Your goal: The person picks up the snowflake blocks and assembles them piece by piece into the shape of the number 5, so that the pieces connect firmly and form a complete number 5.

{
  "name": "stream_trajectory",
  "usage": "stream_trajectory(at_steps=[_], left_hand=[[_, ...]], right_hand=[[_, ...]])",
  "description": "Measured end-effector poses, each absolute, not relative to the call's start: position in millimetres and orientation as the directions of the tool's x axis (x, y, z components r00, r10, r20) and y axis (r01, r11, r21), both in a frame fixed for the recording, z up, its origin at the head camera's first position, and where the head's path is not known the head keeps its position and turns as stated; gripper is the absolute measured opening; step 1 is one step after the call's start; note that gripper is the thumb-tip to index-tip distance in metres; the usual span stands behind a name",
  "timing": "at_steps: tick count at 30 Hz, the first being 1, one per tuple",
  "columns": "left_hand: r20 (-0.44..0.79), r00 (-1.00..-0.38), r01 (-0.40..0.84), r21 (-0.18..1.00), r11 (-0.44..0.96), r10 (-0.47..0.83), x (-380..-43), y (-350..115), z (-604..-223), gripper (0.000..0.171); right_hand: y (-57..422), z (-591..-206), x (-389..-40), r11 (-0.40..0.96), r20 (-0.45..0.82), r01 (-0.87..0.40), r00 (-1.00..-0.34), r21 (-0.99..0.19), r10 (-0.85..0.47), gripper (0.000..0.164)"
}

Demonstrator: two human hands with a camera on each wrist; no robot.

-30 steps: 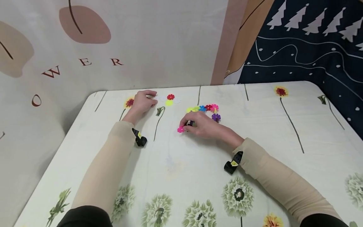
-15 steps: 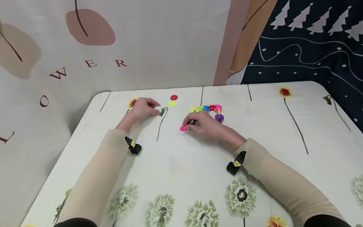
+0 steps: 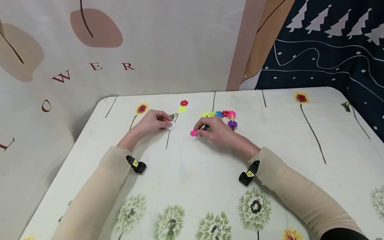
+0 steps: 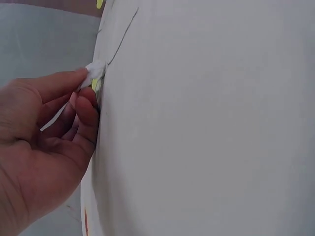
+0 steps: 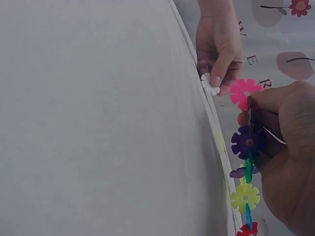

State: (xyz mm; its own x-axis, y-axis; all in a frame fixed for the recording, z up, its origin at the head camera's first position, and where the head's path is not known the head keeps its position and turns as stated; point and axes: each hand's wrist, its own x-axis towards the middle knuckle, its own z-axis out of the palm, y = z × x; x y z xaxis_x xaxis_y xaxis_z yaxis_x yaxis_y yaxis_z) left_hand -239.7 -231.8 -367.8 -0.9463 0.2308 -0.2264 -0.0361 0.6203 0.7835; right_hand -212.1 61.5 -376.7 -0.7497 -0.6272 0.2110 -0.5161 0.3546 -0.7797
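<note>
Two bare hands face each other over a flower-printed tablecloth (image 3: 192, 186). At left, the left hand (image 3: 153, 121) pinches a white notched disc (image 3: 171, 126) by its edge; in the head view the disc overlaps the printed stem (image 3: 167, 141) of a drooping bud, and contact with the cloth cannot be judged. Thin and apparently of moulded plastic, it should prove very light, stiff and slightly slippery; a narrow rim pinch, leaving the opposite slots bare, seems the soundest hold. Farther back lie a loose red disc (image 3: 184, 103) and, just in front of it, a loose yellow disc (image 3: 182, 109), flanked by paler discs (image 3: 191, 106) faint against the cloth. At centre, a pink notched disc (image 3: 193, 133) forms one end of a chain (image 5: 248, 169), pinched there by the right hand (image 3: 216, 130). Flat and edge-on pieces alternate, among them a dark purple disc (image 5: 248, 142) and a pale yellow disc (image 5: 245, 197). Each piece is probably rigid, whereas the whole likely sways and may part at a slot if twisted; gripping close to the end joint should steady it. At right, the chain curves behind the right hand past a blue disc (image 3: 218, 114) to a violet disc (image 3: 232, 124).
</note>
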Motion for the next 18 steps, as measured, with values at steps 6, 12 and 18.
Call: stream_trajectory(at_steps=[6,12,18], left_hand=[[-0.225,-0.931,-0.025,0.824,0.566,0.287,-233.1,-220.1,-366.7,0.024],[-0.228,-0.908,-0.053,0.894,0.445,0.351,-226.9,-204.4,-362.7,0.026],[-0.246,-0.885,-0.105,0.933,0.345,0.396,-223.2,-195.6,-359.0,0.027]], right_hand=[[60.8,-377.4,-212.8,0.363,0.22,-0.518,-0.758,-0.775,-0.614,0.011],[61.7,-377.3,-213.5,0.382,0.214,-0.513,-0.769,-0.768,-0.602,0.01],[62.2,-379.0,-215.7,0.406,0.194,-0.487,-0.792,-0.773,-0.579,0.008]])
